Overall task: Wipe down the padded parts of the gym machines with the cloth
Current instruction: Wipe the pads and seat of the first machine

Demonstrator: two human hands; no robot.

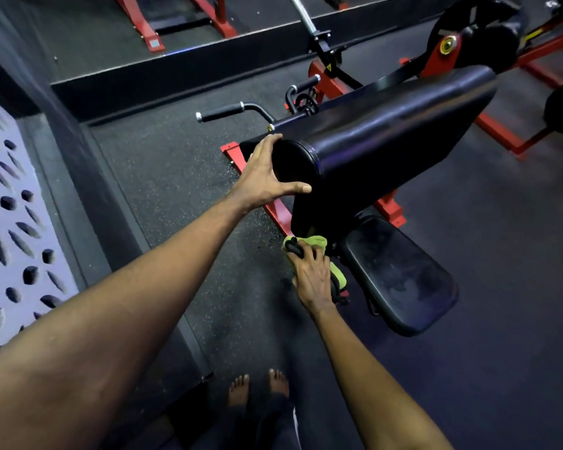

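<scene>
Forearms reach from the lower edge toward the machine, with bare feet planted on the speckled rubber floor.

**Hands.** Left hand is clasped round the rounded near end of the long slanted pad, fingers over the top and thumb under the end face. Right hand is closed on the green cloth. The cloth is bunched low against the underside of that pad, where the pad meets its support, just beside the seat pad. A dark looped item sits at the right fingers; what it is cannot be determined.

**Step in hand (judged).** Wiping the lower end and underside of the slanted pad. Recommendations:
- Brace firmly with the left hand so the pad does not shift under pressure.
- Open the cloth flatter, so more fabric meets the vinyl.
- Work in overlapping passes from the underside, round the end face, then along the top.
- Follow the seam at the end cap, where grime likely gathers.
- Lift the left hand to cover the patch beneath it.

**Condition of items.**
- Slanted pad: black glossy vinyl, smooth, with light streaks along its top and no tears visible.
- Seat pad: duller, with hazy smears; it appears to need wiping yet.
- Cloth: bright yellow-green, crumpled, largely hidden under the hand.
- Red frame: lies on the floor beneath the slanted pad.
</scene>
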